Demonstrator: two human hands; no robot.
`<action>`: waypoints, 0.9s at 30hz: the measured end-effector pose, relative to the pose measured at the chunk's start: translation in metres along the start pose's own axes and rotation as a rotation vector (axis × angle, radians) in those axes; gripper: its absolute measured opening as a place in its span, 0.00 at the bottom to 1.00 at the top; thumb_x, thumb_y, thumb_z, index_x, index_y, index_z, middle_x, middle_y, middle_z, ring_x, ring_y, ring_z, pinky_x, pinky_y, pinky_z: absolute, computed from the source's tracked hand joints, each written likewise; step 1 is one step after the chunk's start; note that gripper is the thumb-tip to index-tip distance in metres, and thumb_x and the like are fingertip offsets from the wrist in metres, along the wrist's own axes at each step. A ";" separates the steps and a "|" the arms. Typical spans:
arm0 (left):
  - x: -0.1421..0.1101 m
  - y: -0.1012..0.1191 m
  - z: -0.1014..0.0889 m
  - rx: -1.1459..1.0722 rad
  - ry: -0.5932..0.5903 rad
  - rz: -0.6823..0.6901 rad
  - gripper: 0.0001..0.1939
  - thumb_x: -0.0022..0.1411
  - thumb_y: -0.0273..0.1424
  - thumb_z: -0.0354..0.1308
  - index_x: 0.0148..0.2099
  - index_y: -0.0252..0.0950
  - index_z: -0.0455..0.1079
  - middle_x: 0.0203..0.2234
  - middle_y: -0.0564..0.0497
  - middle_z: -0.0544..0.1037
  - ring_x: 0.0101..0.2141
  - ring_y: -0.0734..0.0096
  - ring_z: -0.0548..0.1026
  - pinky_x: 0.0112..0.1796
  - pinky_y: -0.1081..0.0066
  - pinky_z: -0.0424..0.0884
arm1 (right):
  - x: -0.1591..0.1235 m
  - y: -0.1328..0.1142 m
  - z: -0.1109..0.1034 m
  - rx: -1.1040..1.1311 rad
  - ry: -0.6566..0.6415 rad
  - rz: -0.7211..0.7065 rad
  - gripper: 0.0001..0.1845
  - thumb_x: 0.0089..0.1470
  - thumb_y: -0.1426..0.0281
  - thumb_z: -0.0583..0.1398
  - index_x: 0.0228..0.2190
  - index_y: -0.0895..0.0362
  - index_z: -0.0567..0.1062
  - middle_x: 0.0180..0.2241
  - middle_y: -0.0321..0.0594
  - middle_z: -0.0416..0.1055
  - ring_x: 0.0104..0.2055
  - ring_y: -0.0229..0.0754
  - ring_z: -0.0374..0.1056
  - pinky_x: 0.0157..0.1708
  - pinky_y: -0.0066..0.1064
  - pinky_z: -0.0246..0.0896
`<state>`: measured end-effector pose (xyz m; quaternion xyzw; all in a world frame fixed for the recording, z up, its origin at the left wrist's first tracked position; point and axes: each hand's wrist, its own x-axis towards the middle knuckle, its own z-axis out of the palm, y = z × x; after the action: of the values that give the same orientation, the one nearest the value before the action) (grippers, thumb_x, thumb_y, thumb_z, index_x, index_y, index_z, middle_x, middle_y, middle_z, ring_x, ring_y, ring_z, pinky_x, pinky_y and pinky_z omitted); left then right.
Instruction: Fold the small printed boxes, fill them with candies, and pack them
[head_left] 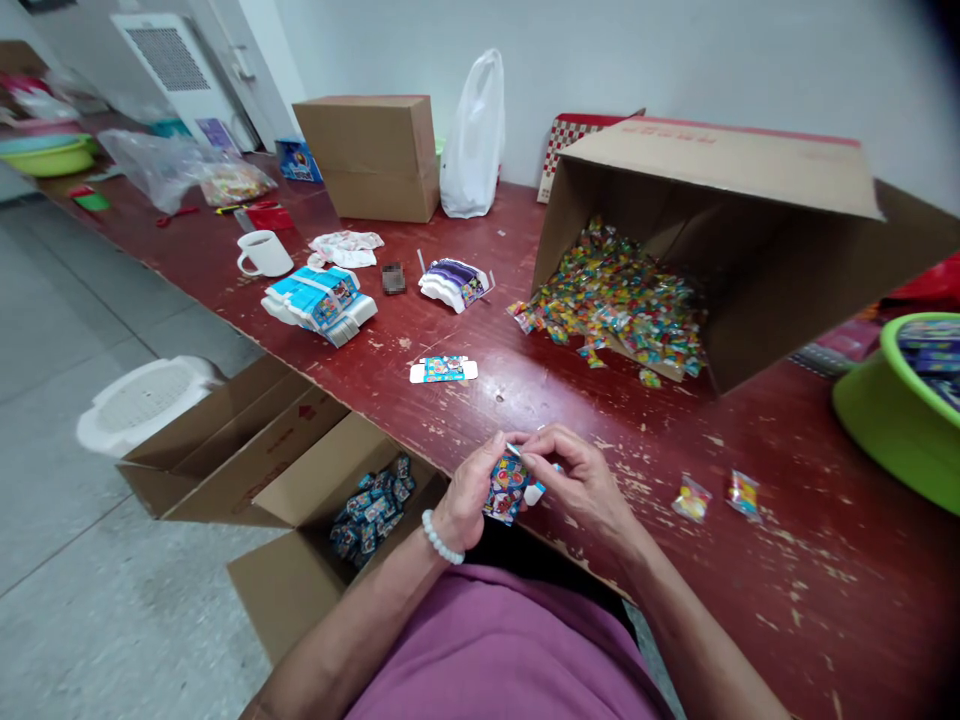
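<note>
A small blue printed candy box (508, 486) is held between my hands at the table's front edge. My left hand (472, 487) grips its left side, a pale bead bracelet on the wrist. My right hand (574, 470) pinches a white flap at the box's top; another white flap sticks out at the right side. Beyond them a flattened box blank (445, 370) lies on the red table (360, 370). To the right of my right hand lie two candy packets, one yellowish (691, 499) and one multicoloured (743, 495).
A tipped carton (780, 290) spills wrapped candies (622, 290) onto the table. Blue box stacks (319, 300), purple boxes (454, 283) and a white mug (265, 254) stand left; a green basin (874, 420) sits right. Below, an open carton (300, 560) holds small boxes (373, 510) beside a white stool (150, 400).
</note>
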<state>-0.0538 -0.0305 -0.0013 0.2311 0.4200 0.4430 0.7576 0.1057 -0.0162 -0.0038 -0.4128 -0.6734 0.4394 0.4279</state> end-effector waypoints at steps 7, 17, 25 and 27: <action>0.003 0.001 -0.001 -0.010 -0.002 -0.071 0.20 0.63 0.42 0.54 0.48 0.32 0.75 0.25 0.50 0.77 0.21 0.72 0.72 0.24 0.72 0.69 | 0.000 0.006 -0.001 0.053 -0.042 0.134 0.09 0.54 0.63 0.66 0.37 0.54 0.78 0.35 0.38 0.76 0.34 0.41 0.71 0.35 0.32 0.66; 0.004 -0.003 0.000 0.191 -0.104 -0.070 0.35 0.63 0.56 0.47 0.53 0.31 0.75 0.24 0.47 0.77 0.20 0.72 0.71 0.22 0.74 0.65 | 0.007 -0.004 -0.003 0.245 -0.036 0.321 0.14 0.50 0.59 0.68 0.31 0.58 0.80 0.26 0.38 0.77 0.26 0.39 0.71 0.28 0.29 0.66; 0.009 0.000 -0.005 0.017 0.037 -0.169 0.20 0.61 0.44 0.55 0.36 0.31 0.76 0.20 0.49 0.76 0.17 0.70 0.70 0.19 0.71 0.66 | -0.007 -0.008 0.010 -0.064 -0.006 0.071 0.12 0.63 0.62 0.58 0.37 0.53 0.79 0.37 0.41 0.76 0.39 0.44 0.71 0.41 0.35 0.66; 0.011 0.000 -0.004 -0.085 0.049 -0.151 0.14 0.61 0.36 0.54 0.36 0.31 0.76 0.21 0.50 0.77 0.18 0.71 0.72 0.22 0.72 0.68 | -0.013 -0.004 0.017 -0.098 0.012 -0.026 0.09 0.61 0.63 0.60 0.42 0.52 0.77 0.42 0.43 0.74 0.45 0.46 0.70 0.47 0.39 0.64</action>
<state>-0.0545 -0.0214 -0.0086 0.1554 0.4356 0.4075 0.7874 0.0925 -0.0335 -0.0074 -0.4270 -0.6970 0.3976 0.4169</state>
